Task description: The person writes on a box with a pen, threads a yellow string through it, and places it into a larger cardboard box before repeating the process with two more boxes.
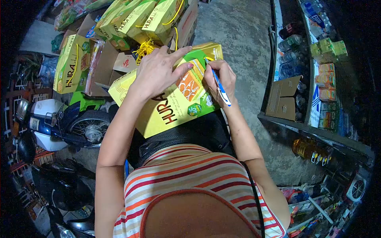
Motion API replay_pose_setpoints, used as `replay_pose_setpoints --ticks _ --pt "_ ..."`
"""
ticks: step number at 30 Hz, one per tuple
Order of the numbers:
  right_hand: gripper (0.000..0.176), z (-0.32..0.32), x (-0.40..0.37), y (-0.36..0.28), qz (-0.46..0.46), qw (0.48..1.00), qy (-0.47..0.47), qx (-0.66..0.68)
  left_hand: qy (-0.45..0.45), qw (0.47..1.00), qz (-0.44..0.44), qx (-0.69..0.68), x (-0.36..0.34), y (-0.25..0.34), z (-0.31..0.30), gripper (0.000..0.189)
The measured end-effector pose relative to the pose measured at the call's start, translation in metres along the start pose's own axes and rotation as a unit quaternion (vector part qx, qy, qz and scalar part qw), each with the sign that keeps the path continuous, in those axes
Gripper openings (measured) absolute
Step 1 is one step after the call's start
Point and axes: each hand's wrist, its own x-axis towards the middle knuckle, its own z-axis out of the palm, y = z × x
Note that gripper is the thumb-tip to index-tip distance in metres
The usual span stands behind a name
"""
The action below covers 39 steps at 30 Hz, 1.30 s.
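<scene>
- Fingers of left hand [160, 69] spread wide, resting on HURA box [171, 98]
- HURA box — lying across lap [200, 129]
- right hand [227, 77] — fingers pinched round blue pen [216, 81], tip at box's yellow cord [209, 58]
- shelf [313, 133] with bottles [291, 55], well apart

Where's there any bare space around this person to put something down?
Bare concrete floor lies between the standing yellow boxes and the shelf unit, and again between the right arm and the amber bottles. The left is crowded by an open carton and motorbike; both hands occupy the lap box.
</scene>
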Motion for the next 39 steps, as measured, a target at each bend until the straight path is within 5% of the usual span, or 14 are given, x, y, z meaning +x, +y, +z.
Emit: replay_pose_setpoints --ticks 27,32,39 --pt "0.014 0.001 0.006 -0.019 0.058 0.997 -0.016 -0.039 -0.008 1.0 -0.006 -0.001 -0.001 0.004 -0.004 0.047" --pt "0.016 0.0 0.013 -0.029 0.179 0.984 -0.02 -0.007 0.037 0.999 0.021 0.007 -0.002 0.005 -0.003 0.044" --pt "0.013 -0.009 0.011 -0.025 0.129 0.991 -0.039 0.014 0.038 0.999 0.025 0.011 -0.004 0.008 -0.006 0.045"
